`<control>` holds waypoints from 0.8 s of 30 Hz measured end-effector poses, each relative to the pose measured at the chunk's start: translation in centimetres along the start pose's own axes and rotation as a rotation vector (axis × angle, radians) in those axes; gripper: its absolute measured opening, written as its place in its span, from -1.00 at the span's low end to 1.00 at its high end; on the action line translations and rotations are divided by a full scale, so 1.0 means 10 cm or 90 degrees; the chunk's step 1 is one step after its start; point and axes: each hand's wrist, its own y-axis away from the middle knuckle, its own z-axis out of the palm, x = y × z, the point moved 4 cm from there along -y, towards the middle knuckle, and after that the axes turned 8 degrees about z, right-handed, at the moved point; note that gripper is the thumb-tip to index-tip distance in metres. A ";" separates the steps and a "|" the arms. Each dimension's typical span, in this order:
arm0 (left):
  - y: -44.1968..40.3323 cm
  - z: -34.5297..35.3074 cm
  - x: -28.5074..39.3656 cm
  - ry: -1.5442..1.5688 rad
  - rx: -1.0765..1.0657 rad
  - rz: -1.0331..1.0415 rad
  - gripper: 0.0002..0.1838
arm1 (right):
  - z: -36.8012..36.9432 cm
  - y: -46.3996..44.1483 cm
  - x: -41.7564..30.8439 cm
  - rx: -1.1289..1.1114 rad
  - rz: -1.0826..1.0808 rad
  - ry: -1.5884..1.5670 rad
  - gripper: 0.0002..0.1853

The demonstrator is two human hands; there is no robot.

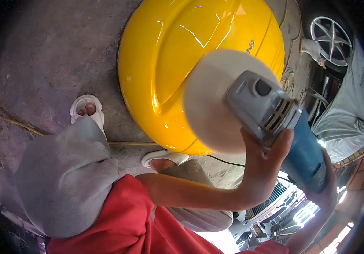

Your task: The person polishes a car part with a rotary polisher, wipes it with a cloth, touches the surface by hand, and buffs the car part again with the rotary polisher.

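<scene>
"While the left hand (261, 167) grips the polisher (303, 148) by its head, just behind the blurred pad (207, 101), what could go wrong?"

"Slipping, it might meet the pad; tilting could dig the edge into the yellow panel (141, 72) beneath."

"And the pose?"

"Left wrist bent upward; right hand (327, 186) wrapped around the rear body."

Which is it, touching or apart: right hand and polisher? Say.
Touching: the head view shows the right hand curled along the polisher at its blue end.
</scene>
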 end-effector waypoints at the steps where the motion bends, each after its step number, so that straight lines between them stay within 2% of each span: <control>1: 0.04 -0.03 0.01 -0.014 0.001 0.016 -0.21 | 0.02 0.01 -0.08 0.008 -0.002 0.021 0.15; 7: -0.10 0.07 -0.04 -0.012 0.022 0.063 -0.24 | 0.04 -0.09 0.47 -0.027 -0.016 -0.066 0.17; 10: -0.37 0.25 -0.12 -0.058 -0.017 0.041 -0.23 | -0.07 -0.19 1.06 0.125 0.018 -0.007 0.17; 11: -0.46 0.32 -0.14 -0.071 -0.041 0.061 -0.23 | -0.13 -0.25 1.18 0.120 0.096 -0.138 0.16; 13: -0.64 0.49 -0.17 -0.091 -0.060 0.130 -0.19 | -0.22 -0.35 1.15 0.104 0.128 -0.114 0.14; 17: -0.89 0.63 -0.23 -0.217 -0.038 0.126 -0.17 | -0.40 -0.48 1.16 0.124 0.118 -0.108 0.10; 20: -0.90 0.65 -0.23 -0.160 -0.055 0.124 -0.18 | -0.44 -0.51 1.17 0.112 0.127 -0.098 0.10; 22: -0.82 0.59 -0.22 -0.188 -0.031 0.129 -0.18 | -0.42 -0.50 1.16 0.109 0.130 -0.086 0.11; 23: -0.75 0.55 -0.20 -0.215 -0.010 0.133 -0.19 | -0.34 -0.54 0.73 0.104 0.123 -0.081 0.11; 24: -0.68 0.53 -0.18 -0.216 -0.011 0.130 -0.19 | -0.30 -0.49 0.69 0.097 0.110 -0.073 0.11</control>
